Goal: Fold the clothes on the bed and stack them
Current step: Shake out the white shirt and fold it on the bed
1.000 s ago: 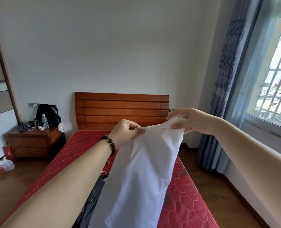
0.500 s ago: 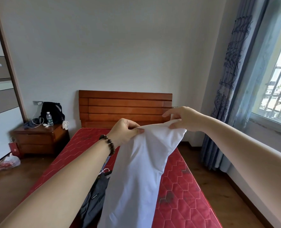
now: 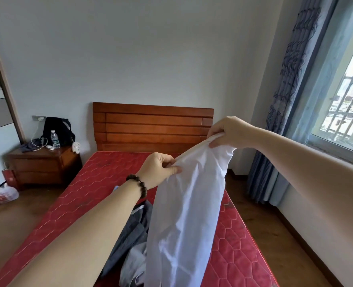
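Up in the air, a white garment [image 3: 188, 214] hangs from both hands above the bed [image 3: 78, 193].

Left hand [image 3: 158, 169], with a bead bracelet [image 3: 138, 184] on its wrist, has its grip pinched on one top corner of the cloth; right hand [image 3: 228, 131], higher and nearer the headboard [image 3: 153, 126], has its grip curled round the other corner, so the top edge slants between them. The cloth drops in loose folds over the bed's near end. Under it, at that near edge, grey clothes [image 3: 133, 241] lie crumpled on the red mattress. Beside the bed's far left corner a nightstand [image 3: 43, 164] carries a black bag [image 3: 56, 129] and a bottle [image 3: 55, 139]. Curtains [image 3: 283, 100] hang by the window [image 3: 349, 90] on the right.
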`<state>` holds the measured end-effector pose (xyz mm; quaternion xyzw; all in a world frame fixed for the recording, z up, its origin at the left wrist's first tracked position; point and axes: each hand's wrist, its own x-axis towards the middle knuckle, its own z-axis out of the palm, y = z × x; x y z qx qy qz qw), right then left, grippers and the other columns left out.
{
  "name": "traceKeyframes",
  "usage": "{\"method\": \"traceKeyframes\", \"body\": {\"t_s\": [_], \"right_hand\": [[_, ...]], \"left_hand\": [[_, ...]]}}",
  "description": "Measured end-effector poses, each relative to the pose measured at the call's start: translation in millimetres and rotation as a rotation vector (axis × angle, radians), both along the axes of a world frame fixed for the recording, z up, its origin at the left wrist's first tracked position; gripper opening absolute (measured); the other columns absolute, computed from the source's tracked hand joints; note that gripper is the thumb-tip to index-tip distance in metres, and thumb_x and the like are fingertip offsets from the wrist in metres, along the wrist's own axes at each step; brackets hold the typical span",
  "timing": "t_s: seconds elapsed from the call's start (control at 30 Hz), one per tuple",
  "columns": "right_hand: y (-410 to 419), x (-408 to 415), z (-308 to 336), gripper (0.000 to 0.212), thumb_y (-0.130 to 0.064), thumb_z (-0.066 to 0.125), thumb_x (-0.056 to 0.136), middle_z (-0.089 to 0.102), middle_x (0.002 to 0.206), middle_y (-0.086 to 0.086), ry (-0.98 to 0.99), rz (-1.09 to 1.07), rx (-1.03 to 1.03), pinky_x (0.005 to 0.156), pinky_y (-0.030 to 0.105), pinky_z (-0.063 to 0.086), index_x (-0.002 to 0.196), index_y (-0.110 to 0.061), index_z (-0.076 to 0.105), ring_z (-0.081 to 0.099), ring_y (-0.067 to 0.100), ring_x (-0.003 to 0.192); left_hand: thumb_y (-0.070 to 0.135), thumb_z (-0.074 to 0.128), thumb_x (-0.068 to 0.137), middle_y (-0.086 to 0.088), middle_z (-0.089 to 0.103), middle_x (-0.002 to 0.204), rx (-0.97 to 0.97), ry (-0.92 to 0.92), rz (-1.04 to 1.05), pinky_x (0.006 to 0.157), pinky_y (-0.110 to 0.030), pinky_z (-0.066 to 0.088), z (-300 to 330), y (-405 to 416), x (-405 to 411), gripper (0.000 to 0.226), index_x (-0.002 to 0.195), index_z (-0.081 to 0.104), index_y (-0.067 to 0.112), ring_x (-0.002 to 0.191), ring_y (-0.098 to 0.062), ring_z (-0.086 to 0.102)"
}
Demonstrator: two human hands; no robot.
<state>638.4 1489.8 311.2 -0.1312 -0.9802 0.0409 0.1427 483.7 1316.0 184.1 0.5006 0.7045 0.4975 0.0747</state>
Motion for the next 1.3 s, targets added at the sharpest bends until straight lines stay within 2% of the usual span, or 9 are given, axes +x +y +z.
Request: {"method": "traceKeyframes", "body": {"t_s": [0.1,0.47,0.57,0.67,0.73,0.9,1.07,1.17,1.3], "right_hand": [[-3.7,-3.9,8.7,0.013,-0.023,0.074,0.078,0.065,0.086,-0.006,-0.003,-0.022,0.04,0.071,0.024,0.044,0.091,-0.02,0.074,0.055,0.013,0.084],[9.5,14.0,27.1,0.013,-0.02,0.071,0.078,0.059,0.078,0.0,0.04,-0.197,0.122,0.071,0.031,0.048,0.088,-0.013,0.073,0.055,0.021,0.081],[20.6,27.5,30.7,0.009,-0.019,0.071,0.078,0.052,0.069,-0.009,0.065,-0.253,0.133,0.064,0.026,0.042,0.086,-0.015,0.072,0.05,0.016,0.071],[37.8,42.1,31.2,0.007,-0.021,0.071,0.078,0.054,0.073,-0.008,0.087,-0.311,0.126,0.061,0.026,0.041,0.085,-0.019,0.071,0.053,0.019,0.076],[48.9,50.5,31.9,0.003,-0.022,0.071,0.078,0.057,0.076,-0.005,0.122,-0.333,0.109,0.06,0.025,0.042,0.081,-0.023,0.07,0.055,0.019,0.077],[62.6,57.3,31.7,0.012,-0.024,0.074,0.077,0.056,0.069,-0.011,0.133,-0.324,0.082,0.056,0.021,0.039,0.071,-0.03,0.065,0.052,0.009,0.067],[84.1,75.2,32.0,0.009,-0.024,0.076,0.074,0.066,0.082,0.002,0.101,-0.353,0.115,0.079,0.037,0.052,0.083,-0.023,0.073,0.06,0.021,0.081],[99.1,89.8,30.5,0.012,-0.022,0.076,0.075,0.067,0.086,0.006,0.124,-0.413,0.117,0.081,0.039,0.051,0.086,-0.02,0.073,0.06,0.026,0.086],[121.7,104.3,27.2,0.01,-0.022,0.076,0.076,0.066,0.086,0.006,0.134,-0.459,0.113,0.076,0.03,0.045,0.085,-0.021,0.072,0.059,0.025,0.084]], "left_hand": [[0.029,0.076,0.08,0.004,0.073,0.078,-0.036,0.003,0.021,0.071,-0.03,0.056,-26.0,6.8,-3.2,0.008,0.082,0.074,0.022,0.072,-0.015,0.067],[0.031,0.065,0.084,0.001,0.057,0.092,-0.033,0.088,0.047,0.063,-0.014,0.039,-85.5,59.5,31.8,0.015,0.091,0.068,0.017,0.08,-0.015,0.057],[0.033,0.065,0.088,0.002,0.056,0.084,-0.029,0.04,0.001,0.061,-0.016,0.037,-92.0,70.2,39.7,0.02,0.086,0.069,0.013,0.074,-0.012,0.053],[0.047,0.061,0.087,-0.006,0.044,0.053,0.102,-0.04,0.035,0.049,-0.024,0.027,-89.1,76.7,32.5,0.054,0.059,0.054,0.002,0.049,-0.01,0.036],[0.058,0.06,0.083,-0.016,0.044,0.052,0.205,-0.146,0.057,0.048,-0.028,0.027,-89.8,80.1,24.2,0.065,0.059,0.053,-0.002,0.048,-0.012,0.034],[0.037,0.069,0.084,0.004,0.069,0.091,-0.161,-0.19,-0.139,0.069,-0.023,0.052,-108.9,90.9,50.9,0.022,0.091,0.074,0.017,0.079,-0.007,0.065],[0.027,0.074,0.082,0.01,0.046,0.049,-0.102,-0.07,0.004,0.045,-0.014,0.03,-110.9,100.7,35.6,0.035,0.053,0.056,0.018,0.04,0.001,0.039],[0.022,0.075,0.08,0.017,0.046,0.048,0.115,-0.15,0.118,0.048,-0.011,0.033,-100.9,97.9,19.9,0.024,0.062,0.066,0.011,0.043,0.003,0.046],[0.031,0.074,0.082,0.014,0.049,0.044,-0.057,-0.224,-0.083,0.05,-0.016,0.035,-115.6,99.2,17.2,0.036,0.057,0.066,0.006,0.042,-0.001,0.042]]}}
